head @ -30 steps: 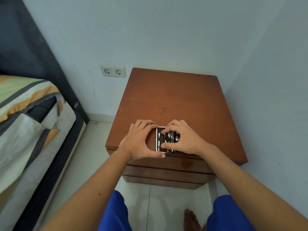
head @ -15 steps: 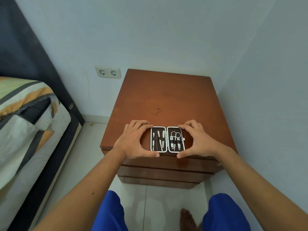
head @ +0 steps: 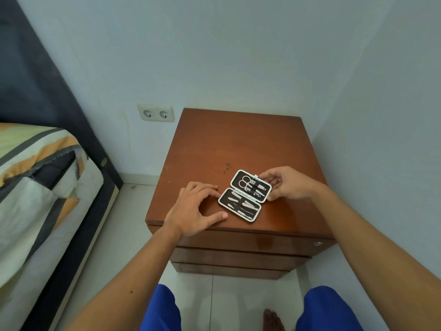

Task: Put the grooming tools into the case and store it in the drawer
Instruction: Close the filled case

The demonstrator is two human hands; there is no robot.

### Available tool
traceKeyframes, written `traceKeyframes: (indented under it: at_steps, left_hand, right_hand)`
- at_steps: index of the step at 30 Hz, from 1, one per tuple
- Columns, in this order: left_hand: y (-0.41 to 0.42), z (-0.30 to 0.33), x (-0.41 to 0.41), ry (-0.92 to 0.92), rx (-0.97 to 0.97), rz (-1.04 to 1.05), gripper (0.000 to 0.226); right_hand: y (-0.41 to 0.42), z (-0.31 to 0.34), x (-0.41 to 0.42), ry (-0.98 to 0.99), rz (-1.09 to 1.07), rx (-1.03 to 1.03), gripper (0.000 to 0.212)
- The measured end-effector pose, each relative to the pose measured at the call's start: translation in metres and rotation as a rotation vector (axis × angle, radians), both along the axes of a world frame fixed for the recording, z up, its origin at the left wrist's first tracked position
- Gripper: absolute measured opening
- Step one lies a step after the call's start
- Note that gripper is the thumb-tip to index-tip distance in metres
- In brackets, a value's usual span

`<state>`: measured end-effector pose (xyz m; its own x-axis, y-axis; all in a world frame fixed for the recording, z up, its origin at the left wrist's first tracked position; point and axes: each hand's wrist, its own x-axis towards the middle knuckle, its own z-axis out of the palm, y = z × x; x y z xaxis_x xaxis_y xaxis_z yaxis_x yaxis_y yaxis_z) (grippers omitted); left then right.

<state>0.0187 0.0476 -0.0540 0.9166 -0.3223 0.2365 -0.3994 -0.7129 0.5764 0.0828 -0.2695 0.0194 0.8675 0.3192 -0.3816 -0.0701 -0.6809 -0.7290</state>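
Now the open case is lying flat on the counter between two hands.

One case is sitting open near the front edge of the counter, its long line running from 10 o'clock to 4 o'clock. The right hand is pinching its far half at the 3 o'clock side, so it is nearer. The left hand is resting wide and empty at 9 o'clock, just beside. About seven tools are sitting inside. Three drawers are waiting shut below.
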Motion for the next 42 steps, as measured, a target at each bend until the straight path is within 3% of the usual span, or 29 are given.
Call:
traceKeyframes:
  at_steps: [7, 15, 23, 29, 33, 42]
  left_hand:
    - [-0.001, -0.005, -0.002, -0.050, 0.000, -0.008, 0.045]
    - [-0.001, -0.007, -0.001, -0.053, -0.022, -0.005, 0.044]
    - [0.000, -0.003, -0.001, -0.013, 0.008, 0.010, 0.054]
    - [-0.003, 0.000, 0.000, -0.015, -0.035, 0.030, 0.062]
    - [-0.004, -0.002, 0.001, -0.033, 0.000, 0.015, 0.053]
    - [-0.005, -0.003, 0.002, -0.043, 0.081, 0.018, 0.054]
  right_hand:
    - [0.027, 0.028, 0.011, -0.193, 0.169, -0.268, 0.048]
    - [0.027, 0.013, -0.040, -0.412, 0.100, -0.075, 0.015]
    - [0.024, -0.032, -0.060, -0.417, 0.066, -0.036, 0.046]
    - [0.026, -0.043, -0.063, -0.491, 0.024, 0.045, 0.036]
    - [0.034, -0.049, -0.066, -0.505, 0.024, 0.057, 0.043]
    - [0.036, -0.053, -0.067, -0.493, 0.002, 0.034, 0.056]
